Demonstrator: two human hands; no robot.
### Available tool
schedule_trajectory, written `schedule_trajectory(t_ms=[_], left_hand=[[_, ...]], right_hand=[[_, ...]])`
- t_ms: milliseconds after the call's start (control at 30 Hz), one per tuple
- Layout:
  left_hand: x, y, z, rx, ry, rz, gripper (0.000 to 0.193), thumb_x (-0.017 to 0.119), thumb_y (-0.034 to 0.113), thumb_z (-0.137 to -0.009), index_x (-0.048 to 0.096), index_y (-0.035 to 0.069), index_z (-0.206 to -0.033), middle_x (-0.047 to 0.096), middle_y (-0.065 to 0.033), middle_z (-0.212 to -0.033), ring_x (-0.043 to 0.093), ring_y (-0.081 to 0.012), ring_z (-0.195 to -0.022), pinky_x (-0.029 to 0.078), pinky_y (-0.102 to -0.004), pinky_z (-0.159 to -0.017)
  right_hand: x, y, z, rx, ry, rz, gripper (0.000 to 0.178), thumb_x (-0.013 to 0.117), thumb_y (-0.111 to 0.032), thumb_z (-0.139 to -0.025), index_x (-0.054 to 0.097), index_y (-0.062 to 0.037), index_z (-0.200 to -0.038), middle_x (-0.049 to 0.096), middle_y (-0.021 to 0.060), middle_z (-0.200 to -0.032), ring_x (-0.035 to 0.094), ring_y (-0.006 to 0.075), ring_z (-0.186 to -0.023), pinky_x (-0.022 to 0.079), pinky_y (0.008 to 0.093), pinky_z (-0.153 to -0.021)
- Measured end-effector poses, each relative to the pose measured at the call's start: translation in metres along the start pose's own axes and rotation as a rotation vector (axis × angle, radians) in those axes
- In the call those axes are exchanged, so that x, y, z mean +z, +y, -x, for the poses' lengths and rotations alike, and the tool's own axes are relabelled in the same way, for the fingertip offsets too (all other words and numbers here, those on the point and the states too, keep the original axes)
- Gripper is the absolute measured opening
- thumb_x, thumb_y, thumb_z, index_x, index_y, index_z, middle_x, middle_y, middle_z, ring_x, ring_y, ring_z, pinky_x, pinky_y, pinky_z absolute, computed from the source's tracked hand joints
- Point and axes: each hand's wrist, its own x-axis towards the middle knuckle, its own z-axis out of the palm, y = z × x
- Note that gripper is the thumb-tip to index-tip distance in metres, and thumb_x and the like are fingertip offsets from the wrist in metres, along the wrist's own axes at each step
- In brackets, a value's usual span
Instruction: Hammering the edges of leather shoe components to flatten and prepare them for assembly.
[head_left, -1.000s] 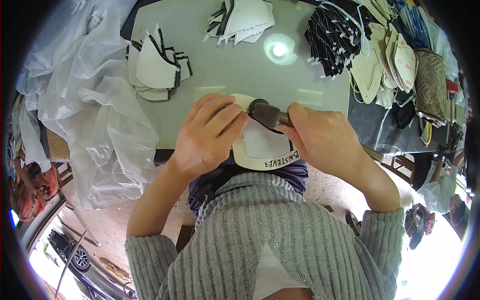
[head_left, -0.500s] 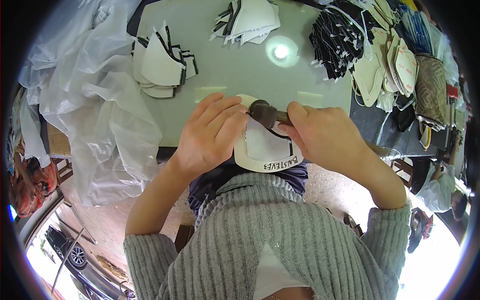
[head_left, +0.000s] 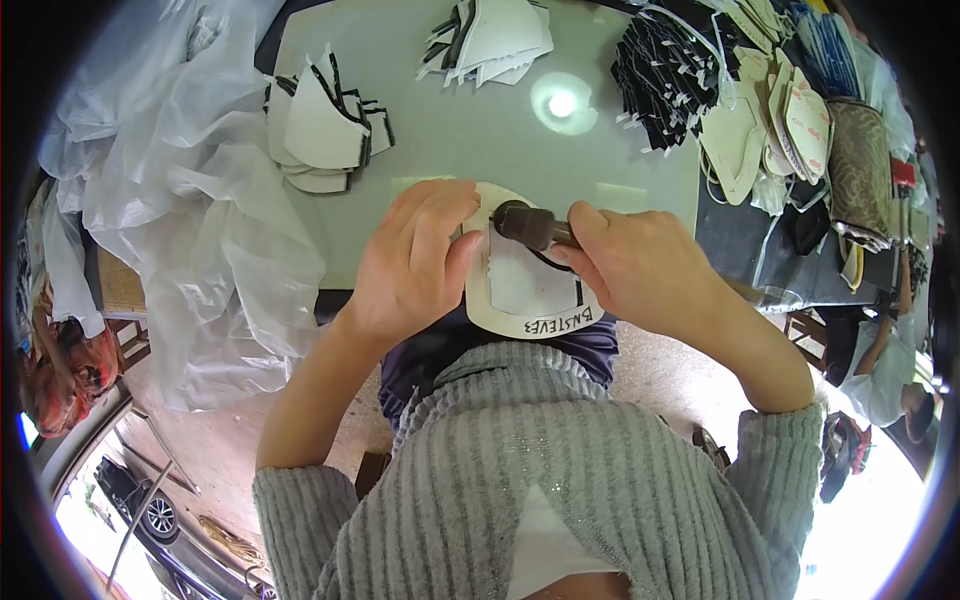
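Observation:
My right hand (head_left: 635,255) is closed around the handle of a hammer (head_left: 525,226). Its dark head rests on or just above the upper part of a cream rounded template (head_left: 487,317) with dark lettering along its near edge. A pale piece with black edging (head_left: 530,280) shows inside the template's opening; the hammer covers part of its far edge. At the template's left side, my left hand (head_left: 415,255) is open, its thumb apart from the fingers and fingertips by the far left rim. Whether those fingertips touch the template, I cannot tell.
On the grey-green tabletop (head_left: 450,130) lie two stacks of white pieces with black edges (head_left: 325,130) (head_left: 500,40). A black bundle (head_left: 665,80) and cream templates (head_left: 735,140) sit at the far right. Clear plastic sheeting (head_left: 200,230) drapes over the left side.
My left fingers have drawn back from the hammer head, and the thumb now shows apart from them. The template has shifted slightly left; the hammer head has turned a little.

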Motion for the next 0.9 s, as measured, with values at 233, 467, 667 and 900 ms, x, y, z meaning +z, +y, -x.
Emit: schedule_trajectory(t_ms=[233, 467, 667, 900], left_hand=[[-0.001, 0.001, 0.002, -0.01, -0.02, -0.007, 0.039, 0.071, -0.007, -0.079, 0.053, -0.001, -0.113, 0.065, -0.0173, -0.108, 0.065, -0.0353, -0.095, 0.055, -0.0402, -0.082], [-0.004, -0.002, -0.004, 0.023, -0.066, -0.046, 0.034, 0.068, -0.007, -0.084, 0.054, -0.001, -0.114, 0.067, -0.0169, -0.11, 0.066, -0.0331, -0.098, 0.056, -0.037, -0.081], [-0.007, -0.004, -0.01, -0.11, -0.117, -0.016, 0.029, 0.065, -0.005, -0.086, 0.06, 0.002, -0.114, 0.067, -0.015, -0.113, 0.065, -0.0356, -0.104, 0.055, -0.0385, -0.084], [-0.009, 0.024, -0.007, -0.063, -0.059, -0.208, 0.029, 0.073, 0.017, -0.084, 0.068, 0.003, -0.109, 0.066, -0.0115, -0.116, 0.058, -0.0367, -0.117, 0.046, -0.0489, -0.096]], right_hand=[[-0.009, -0.003, 0.016, -0.024, 0.13, -0.114, 0.029, 0.061, -0.027, -0.096, 0.05, -0.002, -0.086, 0.062, 0.0131, -0.065, 0.063, 0.0334, -0.057, 0.049, 0.0436, -0.05], [0.008, 0.003, 0.057, 0.0, 0.179, -0.138, 0.027, 0.065, -0.025, -0.093, 0.05, -0.0035, -0.087, 0.058, 0.0104, -0.066, 0.061, 0.0306, -0.056, 0.048, 0.0397, -0.048], [0.012, -0.001, 0.064, -0.002, 0.2, -0.11, 0.028, 0.067, -0.024, -0.092, 0.05, -0.0028, -0.086, 0.058, 0.0107, -0.063, 0.061, 0.0298, -0.053, 0.048, 0.0387, -0.047], [0.022, 0.009, 0.068, 0.075, 0.195, -0.305, 0.025, 0.061, -0.022, -0.098, 0.051, -0.0003, -0.09, 0.061, 0.0111, -0.066, 0.063, 0.0241, -0.052, 0.047, 0.0337, -0.046]])
